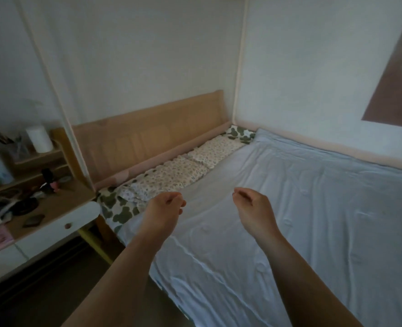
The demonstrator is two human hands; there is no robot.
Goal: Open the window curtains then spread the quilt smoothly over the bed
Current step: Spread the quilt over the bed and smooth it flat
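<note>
Bedroom, quilt (289, 208) on bed (148, 138), L hand (164, 206), R hand (252, 204) prob. empty

The pale blue fabric quilt (289, 208) fills the centre and right of the frame. Along its upper-left edge, a row of small-flowered fabric pillows (178, 171) lies before the light wooden headboard (148, 135). At the left stands a wooden bedside table with a white drawer (58, 204). A white cylinder (39, 139) is on its shelf and a dark flat phone (33, 220) on its top. The left hand (162, 208) and right hand (252, 206) hang apart above the quilt.
</note>
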